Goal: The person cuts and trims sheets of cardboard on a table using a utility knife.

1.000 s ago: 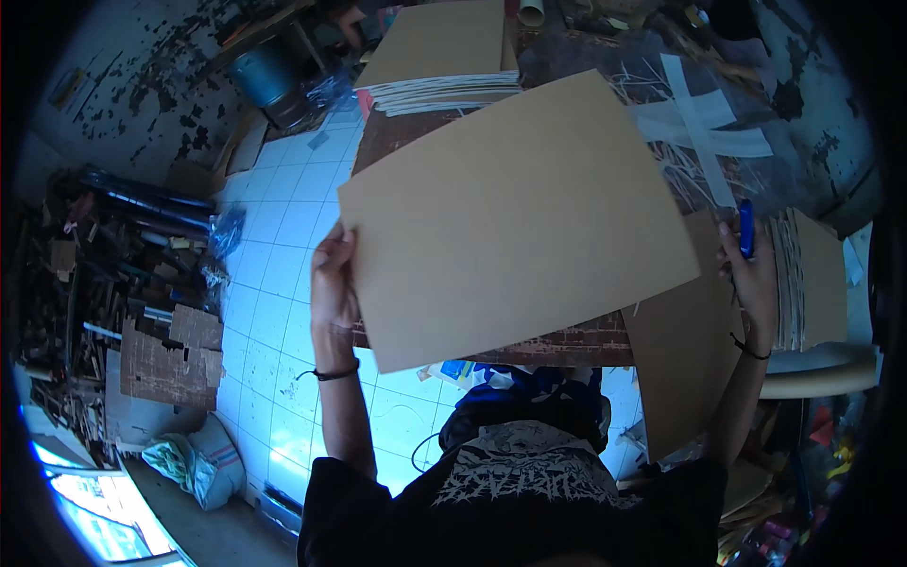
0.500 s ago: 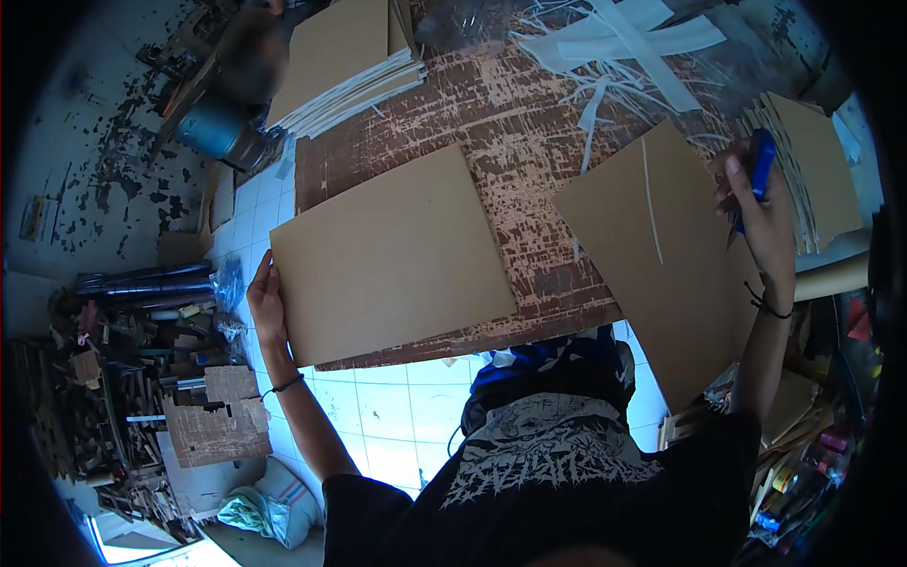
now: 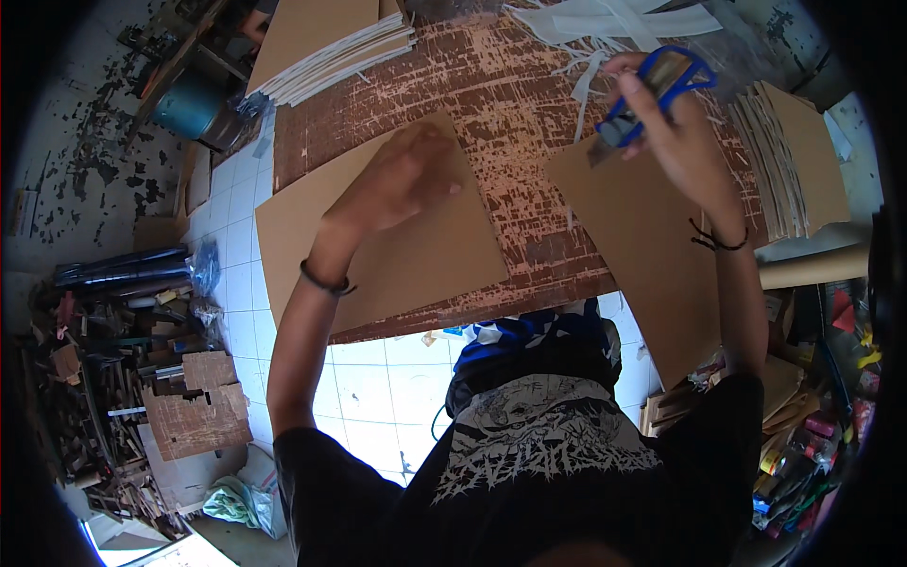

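A brown rectangular cardboard sheet (image 3: 378, 274) lies near the table's front edge. Over its upper right part is my left hand (image 3: 402, 180), slightly blurred, with the thumb apart from the fingers and nothing visible in it. My right hand (image 3: 675, 142) grips a blue-framed utility knife (image 3: 619, 125) above the right side of the table. The knife's blade points down and left, at the top corner of a second brown cardboard piece (image 3: 652, 246). That piece sticks out past the front edge, partly hidden by my right forearm.
Stacked cardboard sheets stand at the far left (image 3: 331, 57) and on the right (image 3: 808, 161). White strips and shreds (image 3: 633, 24) litter the back of the worn brown table (image 3: 529, 203). Scrap wood (image 3: 123, 387) is piled at left, beside a tiled floor (image 3: 364, 397).
My left hand has moved from the cardboard's left edge to over its upper right. My right hand has swung left with the knife. The thin white strip on the right piece is no longer visible.
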Available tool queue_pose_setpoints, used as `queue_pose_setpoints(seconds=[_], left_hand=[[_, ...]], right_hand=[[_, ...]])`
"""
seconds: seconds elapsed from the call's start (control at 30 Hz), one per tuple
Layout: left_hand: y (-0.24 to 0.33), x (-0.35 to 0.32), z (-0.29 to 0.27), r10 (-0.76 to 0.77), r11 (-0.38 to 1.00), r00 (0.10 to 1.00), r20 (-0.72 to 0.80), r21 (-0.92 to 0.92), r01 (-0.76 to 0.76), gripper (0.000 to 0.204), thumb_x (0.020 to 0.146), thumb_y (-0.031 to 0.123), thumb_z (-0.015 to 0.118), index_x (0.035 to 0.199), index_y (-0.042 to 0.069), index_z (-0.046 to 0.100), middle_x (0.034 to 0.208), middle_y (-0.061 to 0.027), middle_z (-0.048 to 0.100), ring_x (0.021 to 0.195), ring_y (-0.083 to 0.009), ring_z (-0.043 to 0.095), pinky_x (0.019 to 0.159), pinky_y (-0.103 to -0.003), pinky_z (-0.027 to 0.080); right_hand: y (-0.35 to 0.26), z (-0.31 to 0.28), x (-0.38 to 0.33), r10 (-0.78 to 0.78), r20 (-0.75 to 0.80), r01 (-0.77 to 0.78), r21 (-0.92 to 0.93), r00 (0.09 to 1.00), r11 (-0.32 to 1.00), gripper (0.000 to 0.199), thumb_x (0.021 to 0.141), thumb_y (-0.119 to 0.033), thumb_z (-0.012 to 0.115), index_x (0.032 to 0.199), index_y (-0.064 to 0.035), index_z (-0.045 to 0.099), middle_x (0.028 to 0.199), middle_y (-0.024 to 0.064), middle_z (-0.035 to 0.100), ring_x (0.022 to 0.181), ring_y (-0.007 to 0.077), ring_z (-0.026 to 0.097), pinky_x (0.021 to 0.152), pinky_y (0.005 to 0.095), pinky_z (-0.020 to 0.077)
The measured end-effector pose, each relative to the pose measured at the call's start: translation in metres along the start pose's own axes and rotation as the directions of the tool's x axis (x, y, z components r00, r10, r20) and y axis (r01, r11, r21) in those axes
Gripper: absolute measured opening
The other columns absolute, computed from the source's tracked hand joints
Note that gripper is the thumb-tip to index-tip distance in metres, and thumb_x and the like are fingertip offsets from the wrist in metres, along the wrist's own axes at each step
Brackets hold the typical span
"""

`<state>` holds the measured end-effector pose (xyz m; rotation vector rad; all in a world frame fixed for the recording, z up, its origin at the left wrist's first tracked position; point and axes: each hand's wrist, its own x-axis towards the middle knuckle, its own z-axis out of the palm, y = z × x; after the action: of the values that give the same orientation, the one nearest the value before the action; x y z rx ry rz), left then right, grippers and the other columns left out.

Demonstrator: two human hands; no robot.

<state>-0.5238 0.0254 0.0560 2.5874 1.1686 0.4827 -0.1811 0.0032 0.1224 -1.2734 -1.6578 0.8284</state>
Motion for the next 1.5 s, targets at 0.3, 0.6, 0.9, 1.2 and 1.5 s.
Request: queue_pose_setpoints(seconds=[0.3,0.6,0.9,1.2,1.5], left_hand=[[-0.015,0.011,0.029,-0.009,0.998,0.996,-0.091,0.065,0.015,0.061,0.088,0.037,0.075,0.128,-0.003,0.054,0.132,-0.0196,0.053,0.123,-0.0403,0.052,0.107,-0.048,0.044],[-0.019,0.013,0.034,-0.1,0.994,0.985,-0.142,0.032,0.105,0.075,0.082,0.029,0.08,0.143,0.0,0.048,0.145,-0.018,0.048,0.131,-0.0396,0.049,0.111,-0.047,0.042],[-0.023,0.014,0.033,-0.1,0.994,0.983,-0.154,0.02,0.104,0.082,0.082,0.043,0.078,0.14,-0.006,0.049,0.141,-0.0197,0.05,0.126,-0.0419,0.052,0.11,-0.048,0.042],[-0.022,0.015,0.031,-0.134,0.991,0.984,-0.118,0.007,0.136,0.082,0.079,0.034,0.081,0.145,0.0,0.047,0.146,-0.0175,0.048,0.129,-0.0401,0.05,0.11,-0.048,0.043],[-0.023,0.014,0.031,-0.133,0.991,0.986,-0.098,0.015,0.135,0.085,0.079,0.037,0.081,0.146,-0.001,0.045,0.147,-0.018,0.047,0.134,-0.0403,0.047,0.112,-0.049,0.041]], right_hand=[[0.044,0.042,0.004,-0.251,0.069,0.23,0.225,0.965,0.947,0.024,0.095,-0.007,0.071,0.115,-0.007,0.058,0.12,0.0085,0.065,0.11,0.0153,0.066,0.09,0.027,0.0558],[0.061,0.129,0.06,-0.281,0.029,0.241,0.438,0.959,0.866,0.018,0.095,-0.005,0.069,0.112,-0.0041,0.064,0.093,0.0049,0.073,0.084,0.0112,0.071,0.074,0.0246,0.057],[0.076,0.146,0.062,-0.455,0.015,0.451,0.103,0.89,0.886,0.029,0.086,-0.004,0.077,0.108,-0.0046,0.059,0.117,0.0143,0.071,0.095,0.019,0.073,0.079,0.0292,0.0578],[0.077,0.147,0.061,-0.417,0.053,0.413,0.083,0.907,0.907,0.028,0.086,-0.002,0.077,0.108,-0.0022,0.058,0.122,0.017,0.068,0.105,0.0201,0.071,0.084,0.0299,0.0585],[0.084,0.157,0.062,-0.51,-0.053,0.512,0.03,0.858,0.858,0.033,0.081,-0.009,0.082,0.105,-0.0041,0.06,0.102,0.0137,0.071,0.083,0.0241,0.071,0.071,0.0329,0.0556]])
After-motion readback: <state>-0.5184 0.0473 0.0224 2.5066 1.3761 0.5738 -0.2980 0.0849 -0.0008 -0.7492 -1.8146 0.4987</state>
